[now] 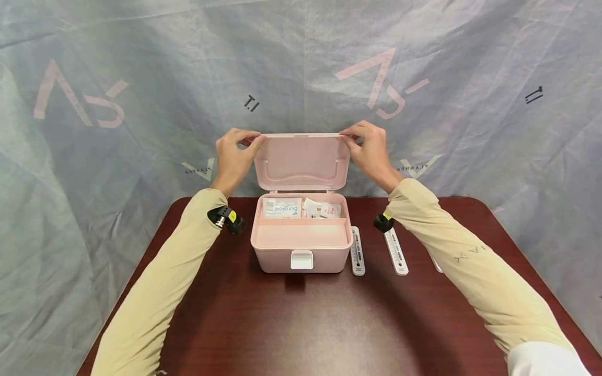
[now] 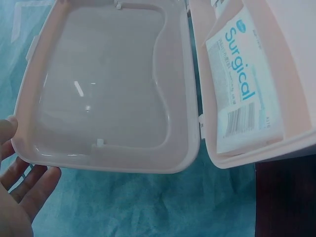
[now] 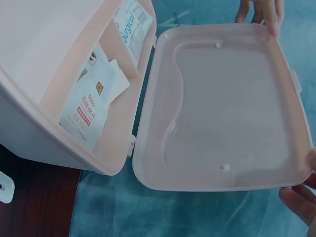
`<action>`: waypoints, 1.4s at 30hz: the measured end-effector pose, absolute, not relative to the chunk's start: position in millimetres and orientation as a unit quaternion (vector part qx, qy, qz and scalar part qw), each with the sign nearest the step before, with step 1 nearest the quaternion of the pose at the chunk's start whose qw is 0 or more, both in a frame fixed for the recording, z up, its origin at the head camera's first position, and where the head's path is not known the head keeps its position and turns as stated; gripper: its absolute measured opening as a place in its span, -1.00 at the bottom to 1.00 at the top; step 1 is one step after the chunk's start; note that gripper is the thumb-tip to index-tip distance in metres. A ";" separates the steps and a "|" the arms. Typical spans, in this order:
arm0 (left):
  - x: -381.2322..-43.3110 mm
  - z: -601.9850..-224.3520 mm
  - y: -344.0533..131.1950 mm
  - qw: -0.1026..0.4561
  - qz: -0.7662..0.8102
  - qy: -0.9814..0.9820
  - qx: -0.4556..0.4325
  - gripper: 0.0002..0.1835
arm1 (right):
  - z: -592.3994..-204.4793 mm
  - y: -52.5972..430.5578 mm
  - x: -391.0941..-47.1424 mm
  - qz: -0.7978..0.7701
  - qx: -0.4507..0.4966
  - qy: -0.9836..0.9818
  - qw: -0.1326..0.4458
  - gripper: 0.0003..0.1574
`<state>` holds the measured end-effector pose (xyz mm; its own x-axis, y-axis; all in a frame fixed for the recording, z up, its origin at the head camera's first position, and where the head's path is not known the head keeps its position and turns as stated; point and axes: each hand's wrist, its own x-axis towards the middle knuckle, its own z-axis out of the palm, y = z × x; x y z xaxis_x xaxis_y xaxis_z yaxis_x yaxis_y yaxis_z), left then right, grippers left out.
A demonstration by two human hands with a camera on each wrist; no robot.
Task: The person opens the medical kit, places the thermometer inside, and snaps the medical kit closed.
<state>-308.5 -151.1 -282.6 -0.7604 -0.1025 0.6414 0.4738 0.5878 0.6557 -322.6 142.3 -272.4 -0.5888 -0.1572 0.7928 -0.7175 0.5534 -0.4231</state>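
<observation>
A pink plastic box (image 1: 301, 260) stands on the table with its hinged lid (image 1: 301, 162) raised upright behind it. My left hand (image 1: 236, 154) pinches the lid's upper left corner between thumb and fingers. At the upper right corner, my right hand (image 1: 370, 149) pinches the rim the same way. Inside the box's back compartments lie a packet marked "Surgical" (image 2: 242, 84) and, to its right, several small white sachets (image 3: 86, 113). The wide front compartment shows its bare pink floor. A white latch (image 1: 301, 259) sits on the front wall.
Two white thermometers (image 1: 358, 253) lie to the right of the box, and a third white strip (image 1: 437, 262) is partly hidden under the right sleeve. A grey printed cloth (image 1: 301, 62) hangs right behind the dark red table (image 1: 301, 324).
</observation>
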 end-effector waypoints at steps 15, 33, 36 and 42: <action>-321.9 -284.9 -149.4 0.339 -0.438 -0.826 -0.106 -0.77 | -271.4 136.5 -336.8 0.366 0.256 -0.818 0.362 -0.90; -330.3 -283.9 -140.8 0.306 -0.486 -0.819 0.001 -0.72 | -272.6 134.0 -345.0 0.364 0.210 -0.844 0.333 -0.87; -332.1 -283.2 -141.6 0.307 -0.486 -0.818 0.016 -0.72 | -273.2 132.2 -346.7 0.366 0.204 -0.847 0.325 -0.86; -335.4 -287.1 -143.7 0.314 -0.487 -0.814 0.024 -0.76 | -277.1 128.3 -349.1 0.366 0.190 -0.856 0.313 -0.78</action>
